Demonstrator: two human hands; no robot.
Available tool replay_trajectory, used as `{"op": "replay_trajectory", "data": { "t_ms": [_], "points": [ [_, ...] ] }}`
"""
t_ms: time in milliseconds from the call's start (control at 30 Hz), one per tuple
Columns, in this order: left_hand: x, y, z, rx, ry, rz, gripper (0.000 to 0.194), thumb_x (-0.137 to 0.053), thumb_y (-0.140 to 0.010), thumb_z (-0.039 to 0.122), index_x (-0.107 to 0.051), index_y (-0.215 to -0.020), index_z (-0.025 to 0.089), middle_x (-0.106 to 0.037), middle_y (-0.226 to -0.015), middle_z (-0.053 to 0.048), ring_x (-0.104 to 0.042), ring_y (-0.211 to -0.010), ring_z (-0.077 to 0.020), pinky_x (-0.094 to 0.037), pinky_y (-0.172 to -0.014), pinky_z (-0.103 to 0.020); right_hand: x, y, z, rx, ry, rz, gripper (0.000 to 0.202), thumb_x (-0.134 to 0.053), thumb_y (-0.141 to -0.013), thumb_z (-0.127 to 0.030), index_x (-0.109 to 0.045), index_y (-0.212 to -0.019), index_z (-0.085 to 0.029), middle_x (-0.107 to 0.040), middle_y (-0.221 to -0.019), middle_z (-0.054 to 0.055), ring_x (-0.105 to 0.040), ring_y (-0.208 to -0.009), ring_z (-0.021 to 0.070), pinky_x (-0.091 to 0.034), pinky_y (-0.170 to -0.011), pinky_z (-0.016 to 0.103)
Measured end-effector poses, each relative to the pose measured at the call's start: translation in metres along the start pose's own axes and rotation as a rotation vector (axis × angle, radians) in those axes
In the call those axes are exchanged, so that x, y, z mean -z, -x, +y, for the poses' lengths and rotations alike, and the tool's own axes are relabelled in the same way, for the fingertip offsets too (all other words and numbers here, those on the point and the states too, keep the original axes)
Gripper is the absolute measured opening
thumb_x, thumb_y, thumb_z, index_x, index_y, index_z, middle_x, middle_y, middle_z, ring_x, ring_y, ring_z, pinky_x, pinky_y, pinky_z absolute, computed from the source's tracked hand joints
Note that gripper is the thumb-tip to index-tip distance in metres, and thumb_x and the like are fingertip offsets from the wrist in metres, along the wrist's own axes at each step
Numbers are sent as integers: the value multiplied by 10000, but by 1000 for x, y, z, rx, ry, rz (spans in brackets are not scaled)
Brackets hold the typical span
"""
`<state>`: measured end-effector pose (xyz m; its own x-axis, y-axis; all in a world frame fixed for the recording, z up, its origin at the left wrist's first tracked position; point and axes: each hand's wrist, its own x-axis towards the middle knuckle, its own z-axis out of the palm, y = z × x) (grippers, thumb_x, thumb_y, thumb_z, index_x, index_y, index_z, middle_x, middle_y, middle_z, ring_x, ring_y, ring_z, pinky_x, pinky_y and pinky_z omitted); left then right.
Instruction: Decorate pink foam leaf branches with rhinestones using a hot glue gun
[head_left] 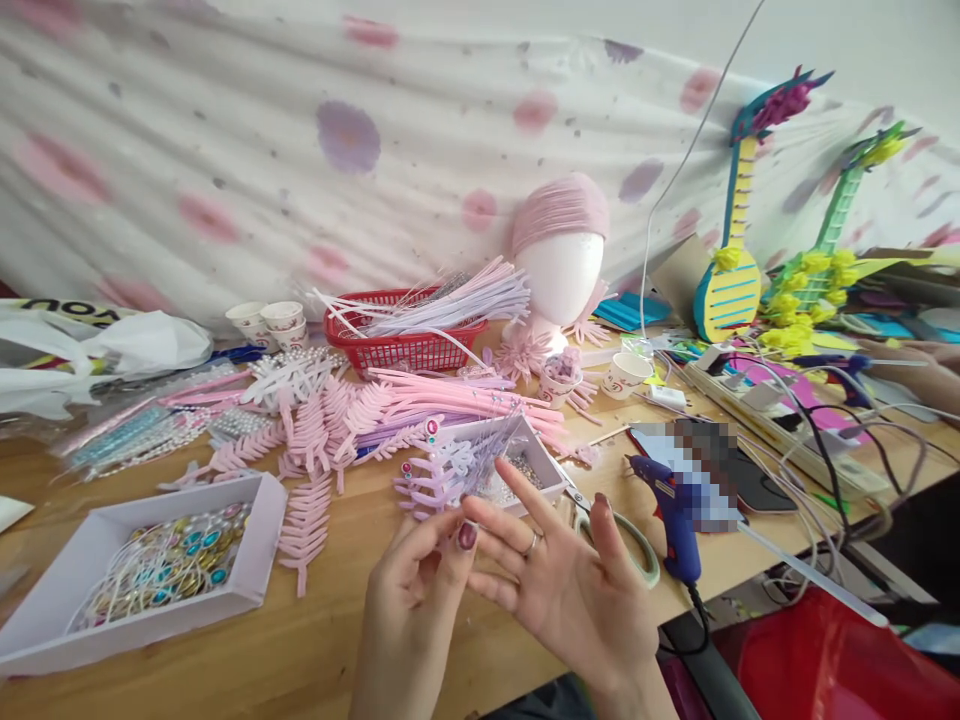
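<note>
My left hand (420, 575) is closed, thumb and fingers pinched together against a fingertip of my right hand. Anything tiny between them is hidden. My right hand (566, 575) is open, palm up and fingers spread, with a ring on one finger. Just beyond lies a white box (541, 450) of small beads, lilac leaf-shaped pipe-cleaner pieces (431, 482) at its left. Scissors (637, 545) with pale green handles lie partly behind my right hand. A blue glue gun (675, 505) stands to the right, a glue stick (814, 575) reaching out behind it.
A gem-filled white box (259, 555) sits at left, near pink pipe-cleaner leaves (304, 530). Behind are a red basket (405, 350) of pipe cleaners, a foam head (562, 270) and paper cups (626, 375). A power strip (787, 440) and cables crowd the right; another person's hand (911, 375) is there.
</note>
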<state>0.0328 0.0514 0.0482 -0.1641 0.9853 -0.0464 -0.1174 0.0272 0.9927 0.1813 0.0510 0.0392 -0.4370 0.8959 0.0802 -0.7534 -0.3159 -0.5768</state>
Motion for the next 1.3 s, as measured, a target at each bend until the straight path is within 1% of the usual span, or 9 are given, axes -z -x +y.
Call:
{"op": "replay_trajectory", "data": {
  "t_ms": [200,400,500,633,733,833,933,1200,1300],
  "points": [
    [10,-4,-12,-31,11,30,250,-832,-719,444,-839,-782,203,-769,-771,-80,-698,-740,-216,-581,-649,-260,2,1,0,-7,94,-17,579,-544,-921,-648,-581,-1391,-311,-673,-1339,95,-643,-1202,221,-490,-988,366],
    [13,-7,-15,15,189,164,270,-901,-626,449,-825,-707,203,-690,-613,-14,-577,-560,-109,-472,-496,-168,4,2,-4,4,112,3,562,-534,-933,-631,-610,-1364,-280,-690,-1296,104,-661,-1145,226,-499,-960,361],
    [16,-10,-13,44,211,199,268,-931,-581,423,-824,-699,208,-687,-618,-4,-556,-555,-92,-418,-462,-145,6,2,-3,23,142,66,529,-589,-912,-607,-649,-1307,-261,-721,-1153,104,-682,-1010,211,-520,-890,346],
    [20,-11,-14,-5,177,170,236,-939,-575,383,-793,-639,209,-640,-546,25,-536,-555,-88,-438,-539,-156,10,3,1,141,373,192,358,-782,-830,-370,-702,-1161,-261,-694,-898,29,-648,-796,144,-516,-771,270],
    [21,-10,-17,-32,140,109,311,-928,-599,400,-702,-552,191,-585,-527,44,-519,-565,-84,-437,-576,-155,10,6,5,149,602,289,203,-815,-803,-333,-714,-919,-202,-607,-669,-25,-534,-583,80,-438,-553,169],
    [20,-9,-21,-87,71,86,427,-868,-688,456,-577,-533,184,-461,-527,71,-435,-529,-73,-391,-523,-148,7,11,8,-12,728,280,344,-751,-838,-481,-641,-763,-163,-529,-544,-51,-329,-401,38,-239,-353,152],
    [18,-7,-23,-159,-37,79,468,-775,-786,507,-508,-561,196,-402,-553,75,-398,-516,-81,-384,-497,-156,6,14,12,-71,789,230,489,-620,-895,-605,-576,-678,-169,-504,-499,-49,-309,-341,33,-205,-331,180],
    [21,-2,-17,-400,-444,-24,571,-605,-918,493,-572,-424,208,-505,-535,23,-489,-462,-107,-419,-462,-202,15,8,24,250,752,248,712,-441,-1003,-569,-327,-384,-236,-332,-290,-35,-379,-356,96,-405,-476,247],
    [21,2,-18,-461,-578,-58,369,-730,-816,510,-757,-541,264,-622,-649,-12,-608,-569,-155,-491,-537,-234,18,9,19,374,703,338,700,-447,-1007,-552,-315,-395,-238,-359,-288,-30,-406,-366,106,-417,-504,260]
  ]
}}
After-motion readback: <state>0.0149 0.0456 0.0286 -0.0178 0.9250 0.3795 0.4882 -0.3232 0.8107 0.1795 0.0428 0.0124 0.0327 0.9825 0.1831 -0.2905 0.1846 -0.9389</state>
